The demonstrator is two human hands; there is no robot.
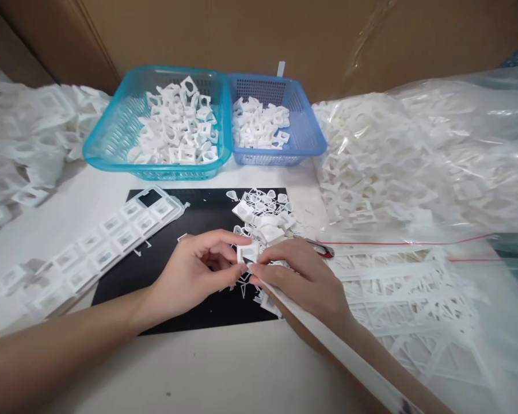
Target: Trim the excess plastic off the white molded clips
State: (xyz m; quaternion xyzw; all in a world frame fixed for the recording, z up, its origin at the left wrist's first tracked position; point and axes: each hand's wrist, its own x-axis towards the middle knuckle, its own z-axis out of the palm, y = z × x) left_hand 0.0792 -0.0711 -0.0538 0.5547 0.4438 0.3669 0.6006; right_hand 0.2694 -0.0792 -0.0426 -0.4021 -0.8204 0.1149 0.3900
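Note:
Over the black mat (pixel 164 299), my left hand (pixel 202 261) pinches a small white square plastic part (pixel 247 252) with a round opening. Close against it, my right hand (pixel 311 282) has its fingers closed on a long, slim white tool (pixel 328 339). This runs back under the wrist toward the lower right, and its exact kind is unclear. A small dark tip shows at the part's lower edge, between the fingertips. Behind and below both hands lies a pile of white plastic scraps and loose parts (pixel 267 215), partly hidden by them.
At the back stand a teal basket (pixel 107 155) and a blue basket (pixel 306 132), both with white parts. A part-filled white tray (pixel 112 241) lies left. A red-handled tool (pixel 323 248), a clear bag of parts (pixel 371 161) and white lattice pieces (pixel 397 293) are right.

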